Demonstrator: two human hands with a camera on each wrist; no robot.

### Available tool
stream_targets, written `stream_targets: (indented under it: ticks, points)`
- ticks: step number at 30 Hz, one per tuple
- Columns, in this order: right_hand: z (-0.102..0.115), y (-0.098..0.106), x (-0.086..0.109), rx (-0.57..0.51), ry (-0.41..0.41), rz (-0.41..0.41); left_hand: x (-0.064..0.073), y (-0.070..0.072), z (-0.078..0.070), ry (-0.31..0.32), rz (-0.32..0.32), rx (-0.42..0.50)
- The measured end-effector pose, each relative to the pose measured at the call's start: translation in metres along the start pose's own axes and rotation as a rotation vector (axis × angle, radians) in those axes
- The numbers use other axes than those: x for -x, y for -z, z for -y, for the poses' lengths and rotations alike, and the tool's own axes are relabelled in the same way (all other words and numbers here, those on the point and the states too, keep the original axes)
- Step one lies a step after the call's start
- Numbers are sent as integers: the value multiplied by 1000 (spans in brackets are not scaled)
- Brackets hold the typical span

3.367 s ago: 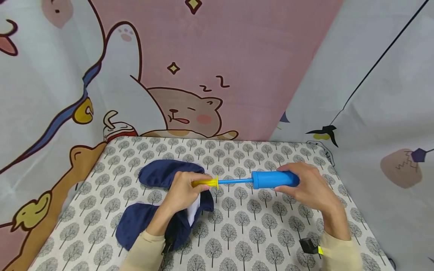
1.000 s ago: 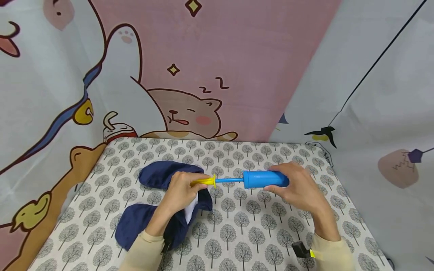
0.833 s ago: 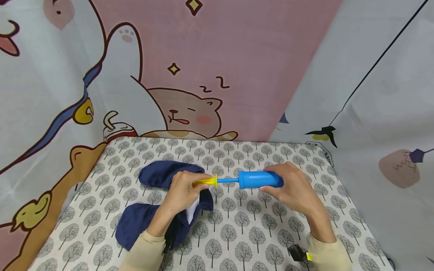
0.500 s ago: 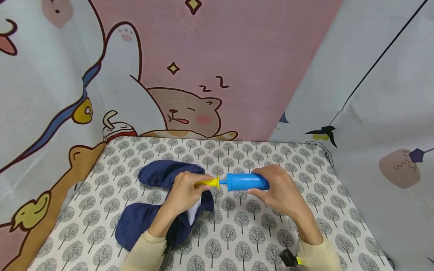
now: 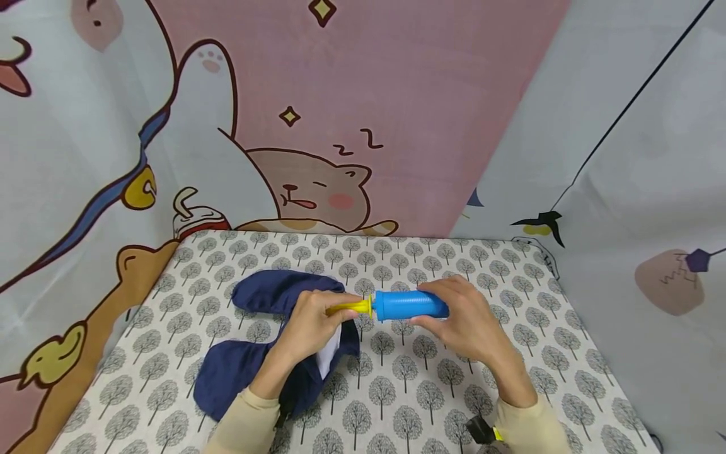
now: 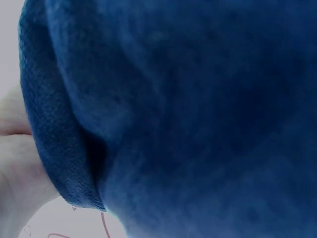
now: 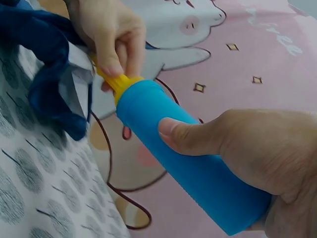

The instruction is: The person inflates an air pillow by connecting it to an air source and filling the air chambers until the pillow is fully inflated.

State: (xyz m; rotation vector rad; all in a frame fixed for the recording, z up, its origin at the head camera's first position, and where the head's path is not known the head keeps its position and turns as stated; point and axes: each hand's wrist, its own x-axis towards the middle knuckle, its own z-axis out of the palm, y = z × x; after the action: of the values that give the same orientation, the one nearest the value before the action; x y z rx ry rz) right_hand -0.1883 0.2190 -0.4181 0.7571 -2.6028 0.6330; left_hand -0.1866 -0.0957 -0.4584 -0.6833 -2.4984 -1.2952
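Our left hand [image 5: 309, 320] pinches a flanged yellow plastic handle [image 5: 354, 307], just left of and in line with the crosswise blue plastic cylinder [image 5: 404, 305] our right hand [image 5: 469, 320] grips.

Head view, down at hands [image 5: 311, 323], wrist close-ups

ROOM: tabletop [image 5: 391, 403] nearside of pump [image 5: 404, 305] | BLOCK: navy cloth [image 5: 227, 378] at left grip [image 5: 311, 323]; pump, across to right grip [image 5: 467, 321]

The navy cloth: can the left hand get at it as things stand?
Probably yes: the left hand reaches over the navy cloth, but pinches the yellow handle, so may need freeing first.
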Motion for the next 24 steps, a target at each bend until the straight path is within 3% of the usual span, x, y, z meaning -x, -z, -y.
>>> stream_targets:
  ticks: [7, 14, 20, 24]
  points:
    - [-25, 29, 6, 22, 3, -32, 0, 5, 0, 10, -13, 22]
    - [-51, 58, 19, 7, -56, -23, 0, 8, 1, 18, -9, 24]
    - [-72, 71, 30, 12, -86, -19, 0, 10, 3, 19, -13, 25]
    - [-75, 72, 31, -9, -119, 2, 0, 8, 2, 11, -15, 32]
